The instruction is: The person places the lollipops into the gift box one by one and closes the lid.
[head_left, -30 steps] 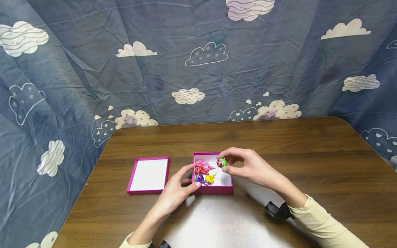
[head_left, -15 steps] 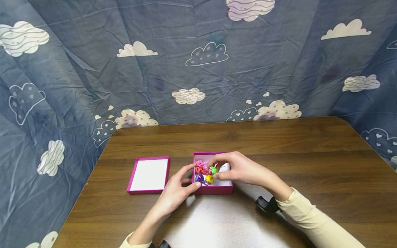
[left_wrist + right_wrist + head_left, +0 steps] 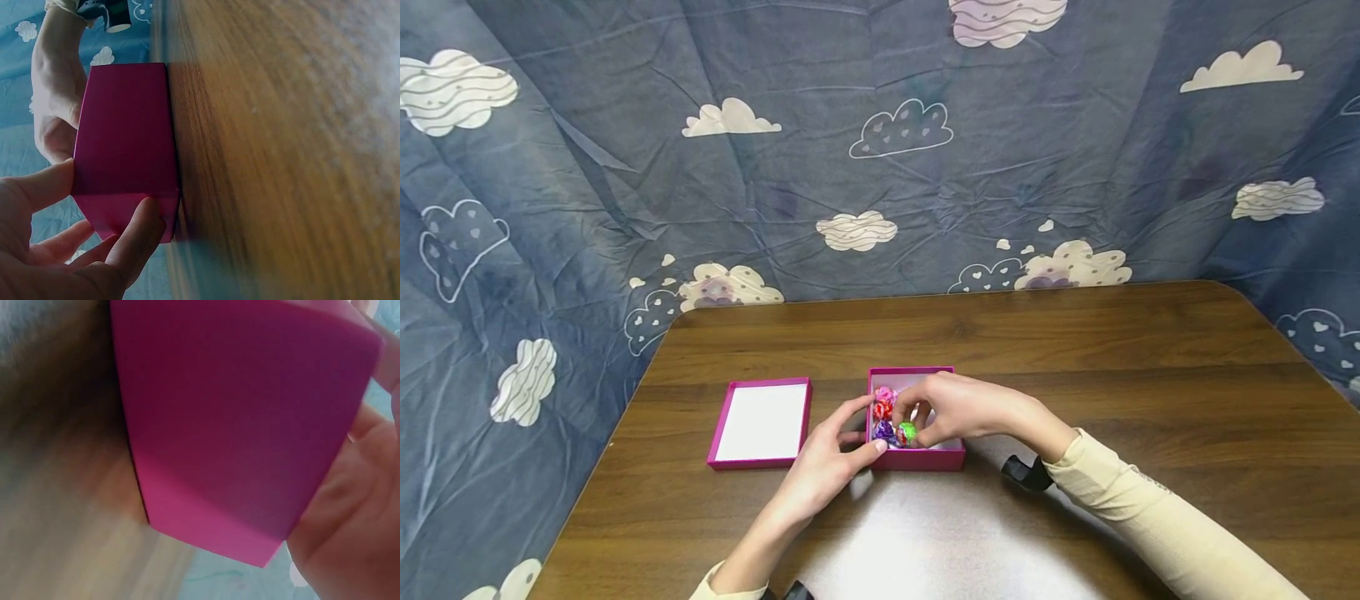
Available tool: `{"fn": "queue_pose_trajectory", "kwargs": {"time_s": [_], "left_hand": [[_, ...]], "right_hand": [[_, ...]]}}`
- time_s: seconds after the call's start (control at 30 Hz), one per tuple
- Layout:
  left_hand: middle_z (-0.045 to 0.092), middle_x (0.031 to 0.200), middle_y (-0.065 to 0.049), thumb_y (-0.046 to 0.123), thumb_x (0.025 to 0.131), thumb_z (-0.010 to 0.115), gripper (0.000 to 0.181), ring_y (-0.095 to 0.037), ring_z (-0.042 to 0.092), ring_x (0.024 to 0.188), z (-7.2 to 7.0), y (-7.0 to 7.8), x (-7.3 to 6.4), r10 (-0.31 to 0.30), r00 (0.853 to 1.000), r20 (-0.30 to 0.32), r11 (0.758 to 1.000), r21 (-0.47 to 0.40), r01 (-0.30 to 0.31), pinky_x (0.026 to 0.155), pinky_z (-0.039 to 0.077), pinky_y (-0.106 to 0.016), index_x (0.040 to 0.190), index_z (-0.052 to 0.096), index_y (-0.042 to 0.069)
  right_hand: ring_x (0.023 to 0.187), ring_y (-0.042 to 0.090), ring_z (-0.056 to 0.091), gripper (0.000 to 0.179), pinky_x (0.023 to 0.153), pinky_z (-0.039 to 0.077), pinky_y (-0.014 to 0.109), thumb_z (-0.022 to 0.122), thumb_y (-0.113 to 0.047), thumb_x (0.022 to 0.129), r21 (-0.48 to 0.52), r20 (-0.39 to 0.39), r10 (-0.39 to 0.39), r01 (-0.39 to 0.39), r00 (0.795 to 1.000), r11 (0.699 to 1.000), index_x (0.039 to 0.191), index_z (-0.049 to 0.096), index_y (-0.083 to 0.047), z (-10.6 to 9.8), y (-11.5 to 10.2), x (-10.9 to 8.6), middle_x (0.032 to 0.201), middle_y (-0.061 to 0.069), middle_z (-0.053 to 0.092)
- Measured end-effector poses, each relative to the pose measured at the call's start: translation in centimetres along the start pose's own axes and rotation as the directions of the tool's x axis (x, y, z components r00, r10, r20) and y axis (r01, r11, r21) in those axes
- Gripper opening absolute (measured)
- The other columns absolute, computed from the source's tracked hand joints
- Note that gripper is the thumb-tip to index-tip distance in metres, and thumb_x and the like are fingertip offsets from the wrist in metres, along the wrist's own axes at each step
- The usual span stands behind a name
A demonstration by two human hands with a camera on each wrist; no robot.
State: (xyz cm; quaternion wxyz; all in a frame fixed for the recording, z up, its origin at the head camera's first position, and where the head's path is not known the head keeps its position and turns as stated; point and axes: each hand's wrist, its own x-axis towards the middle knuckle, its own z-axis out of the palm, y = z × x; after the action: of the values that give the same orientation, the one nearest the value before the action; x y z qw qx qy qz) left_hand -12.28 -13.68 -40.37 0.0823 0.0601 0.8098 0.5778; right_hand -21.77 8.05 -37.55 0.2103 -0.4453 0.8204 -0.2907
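Note:
An open magenta box (image 3: 925, 460) with a white inside stands on the table. My left hand (image 3: 827, 467) grips its near left corner; in the left wrist view, thumb and fingers lie against the box (image 3: 125, 131). Inside the box, my right hand (image 3: 962, 408) pinches a green-and-red wrapped lollipop (image 3: 907, 432) near the front wall. Along the left side lie a pink lollipop (image 3: 884, 394), a red one (image 3: 882, 410) and a purple one (image 3: 883, 431). The yellow lollipop is hidden now. From the right wrist, the box wall (image 3: 244, 425) covers the fingertips.
Left of the box lies its magenta-rimmed lid (image 3: 760, 422), white inside up. Both rest on a brown wooden table (image 3: 1075, 358). Behind hangs a blue cloth (image 3: 775, 192) with clouds. A black strap (image 3: 1026, 473) is at the right wrist.
My right hand has carried the green lollipop left and toward the front of the box, over where the yellow one showed. The left hand and lid have stayed put.

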Motion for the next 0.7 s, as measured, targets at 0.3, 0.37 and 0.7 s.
{"fn": "queue_pose_trajectory", "kwargs": {"time_s": [0.3, 0.37, 0.7], "left_hand": [[0.051, 0.140, -0.013, 0.023, 0.090, 0.073, 0.061, -0.033, 0.058, 0.117, 0.1, 0.0, -0.1, -0.002, 1.000, 0.003, 1.000, -0.016, 0.002, 0.082, 0.051, -0.044, 0.145, 0.047, 0.023], [0.051, 0.140, -0.014, 0.023, 0.090, 0.073, 0.061, -0.033, 0.058, 0.117, 0.2, 0.0, -0.1, -0.003, 1.000, 0.003, 1.000, -0.019, 0.003, 0.081, 0.051, -0.044, 0.145, 0.047, 0.023], [0.052, 0.140, -0.014, 0.021, 0.090, 0.072, 0.061, -0.034, 0.058, 0.116, 0.1, 0.2, -0.1, 0.004, 1.000, 0.007, 1.000, -0.023, -0.003, 0.080, 0.052, -0.044, 0.145, 0.047, 0.022]], "right_hand": [[0.081, 0.005, 0.064, 0.023, 0.072, 0.051, 0.027, 0.077, -0.008, 0.076, -0.068, -0.133, 0.040, -0.050, 0.990, 0.996, 0.094, 0.069, -0.019, 1.2, 0.3, -0.3, 0.088, -0.012, 0.067], [0.081, 0.006, 0.064, 0.022, 0.072, 0.050, 0.027, 0.078, -0.009, 0.076, -0.090, -0.144, 0.036, -0.049, 0.989, 0.995, 0.094, 0.069, -0.019, 1.3, 0.3, -0.3, 0.088, -0.012, 0.066], [0.081, 0.009, 0.064, 0.023, 0.071, 0.050, 0.027, 0.080, -0.010, 0.075, -0.121, -0.106, -0.007, -0.006, 0.994, 0.993, 0.093, 0.071, -0.020, 1.0, 0.4, -0.3, 0.089, -0.012, 0.065]]}}
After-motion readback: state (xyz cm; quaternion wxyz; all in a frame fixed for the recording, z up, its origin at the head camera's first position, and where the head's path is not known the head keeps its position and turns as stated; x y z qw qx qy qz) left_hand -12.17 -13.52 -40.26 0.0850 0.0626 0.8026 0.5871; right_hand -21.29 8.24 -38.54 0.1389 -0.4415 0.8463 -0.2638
